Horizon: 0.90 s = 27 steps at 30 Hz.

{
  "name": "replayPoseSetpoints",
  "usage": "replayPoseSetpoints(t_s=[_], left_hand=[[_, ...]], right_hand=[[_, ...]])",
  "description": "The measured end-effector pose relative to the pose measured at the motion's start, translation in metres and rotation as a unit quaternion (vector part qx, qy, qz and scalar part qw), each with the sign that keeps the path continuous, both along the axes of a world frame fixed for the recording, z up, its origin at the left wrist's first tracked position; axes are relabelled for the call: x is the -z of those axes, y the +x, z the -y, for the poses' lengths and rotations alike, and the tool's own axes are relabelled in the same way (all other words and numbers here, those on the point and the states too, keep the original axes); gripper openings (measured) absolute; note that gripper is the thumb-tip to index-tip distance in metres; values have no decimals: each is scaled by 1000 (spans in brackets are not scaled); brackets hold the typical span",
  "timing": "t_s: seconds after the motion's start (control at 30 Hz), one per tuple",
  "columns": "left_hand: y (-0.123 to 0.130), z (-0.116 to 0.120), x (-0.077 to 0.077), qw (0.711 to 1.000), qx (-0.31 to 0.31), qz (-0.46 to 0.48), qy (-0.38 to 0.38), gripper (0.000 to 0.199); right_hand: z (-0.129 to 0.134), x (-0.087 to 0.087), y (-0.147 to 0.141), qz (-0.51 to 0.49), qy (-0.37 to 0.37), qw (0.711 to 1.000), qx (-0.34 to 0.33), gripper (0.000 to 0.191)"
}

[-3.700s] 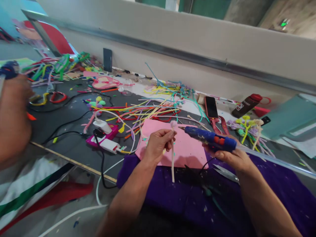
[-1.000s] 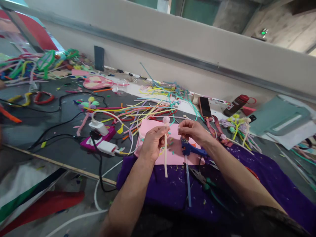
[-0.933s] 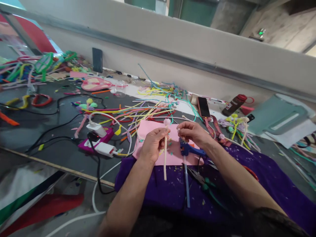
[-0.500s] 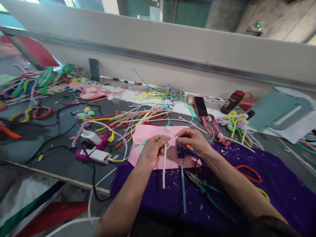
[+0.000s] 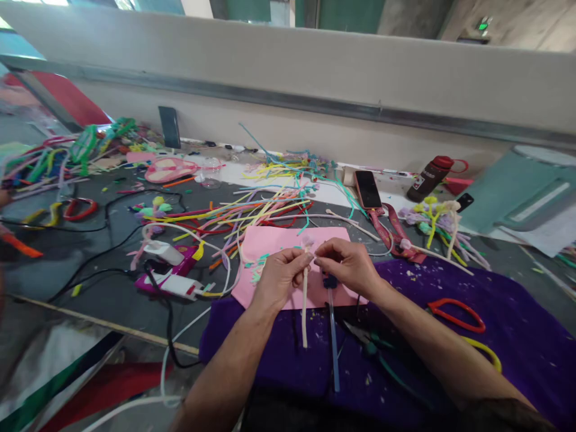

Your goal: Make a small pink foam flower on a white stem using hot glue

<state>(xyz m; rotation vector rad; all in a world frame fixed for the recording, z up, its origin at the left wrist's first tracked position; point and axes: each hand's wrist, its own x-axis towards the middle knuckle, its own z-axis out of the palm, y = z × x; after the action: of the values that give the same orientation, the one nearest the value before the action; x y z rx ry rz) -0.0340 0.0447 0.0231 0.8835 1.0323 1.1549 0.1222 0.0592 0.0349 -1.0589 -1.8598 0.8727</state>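
My left hand (image 5: 279,277) pinches a cream fuzzy stem, like a pipe cleaner (image 5: 305,321), which hangs down below the fingers. At its top, just above my fingertips, sits a small pale lilac bloom (image 5: 307,242). My right hand (image 5: 350,265) is closed in a pinch right beside the left fingertips; whatever it holds is too small to make out. Below it lies a blue glue gun (image 5: 330,281), mostly covered by the hand, with a clear glue stick (image 5: 333,345) running out toward me. Both hands are over a pink sheet (image 5: 256,239).
On the purple cloth (image 5: 405,282) lie green-handled pliers (image 5: 366,341) and a red-handled tool (image 5: 459,313). Beyond are loose coloured pipe cleaners (image 5: 265,210), a phone (image 5: 368,191), a dark bottle (image 5: 427,180) and a pipe-cleaner bouquet (image 5: 432,222). A power strip (image 5: 180,264) with cables stands left.
My right hand has moved left, bringing its fingertips up against those of my left hand. The cream stem has shifted slightly right with the left hand.
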Motion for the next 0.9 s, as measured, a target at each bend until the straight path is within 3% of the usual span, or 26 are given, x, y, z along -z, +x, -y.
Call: replayPoseSetpoints(t_s=[0.1,0.23,0.37,0.73,0.9], left_hand=[[0,0,2,1000,-4,-5,7,24],[1,1,2,1000,-11,-12,9,23],[4,2,0,1000,-9,-11,4,25],[6,2,4,1000,-7,4,7,26],[4,1,6,1000,-11,9,12,25]], right_hand=[[-1,-1,0,-63,-73,995,-36,12],[-4,-3,2,-147,-196,966,-77,13],[-5,-4,2,-189,-263,940,-103,13],[-1,0,-4,-278,-358,886,-99,16],[-5,2,-2,-301,-345,886,-72,21]])
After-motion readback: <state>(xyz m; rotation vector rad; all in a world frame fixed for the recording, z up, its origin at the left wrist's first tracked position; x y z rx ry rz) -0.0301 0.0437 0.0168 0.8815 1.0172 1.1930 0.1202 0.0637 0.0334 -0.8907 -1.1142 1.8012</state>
